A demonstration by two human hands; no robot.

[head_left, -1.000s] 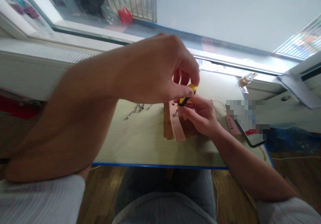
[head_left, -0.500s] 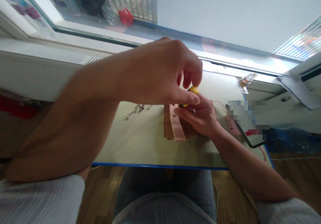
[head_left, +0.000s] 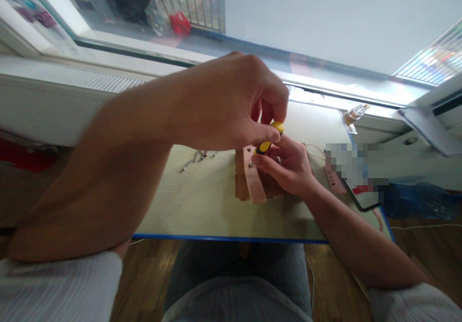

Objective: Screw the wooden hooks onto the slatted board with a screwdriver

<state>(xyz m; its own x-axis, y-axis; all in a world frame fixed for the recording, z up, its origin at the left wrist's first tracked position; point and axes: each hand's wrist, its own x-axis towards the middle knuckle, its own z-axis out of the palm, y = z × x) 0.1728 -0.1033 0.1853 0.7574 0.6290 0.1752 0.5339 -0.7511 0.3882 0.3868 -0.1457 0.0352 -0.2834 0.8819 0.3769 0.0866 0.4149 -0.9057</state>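
Pale, finely ribbed left sleeve (head_left: 61, 288) ending near the elbow, matching pale right sleeve (head_left: 404, 305), greyish ribbed shirt front (head_left: 238, 302) with curved hem, blue-grey denim-like trousers (head_left: 191, 264), bare left hand (head_left: 252, 96), bare right hand (head_left: 294, 168)

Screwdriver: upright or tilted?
Tilted: the screwdriver slants, its yellow handle end up and right of the metal shaft over the pink strip.

Our left arm (head_left: 126, 134) slants up from the left, and our left hand (head_left: 245, 103) arches downward, thumb (head_left: 263, 132) and forefinger (head_left: 279, 103) pinched. Our right arm (head_left: 353, 235) angles in lower, its right hand (head_left: 296, 168) with bent fingers (head_left: 288, 146), thumb extended leftward.
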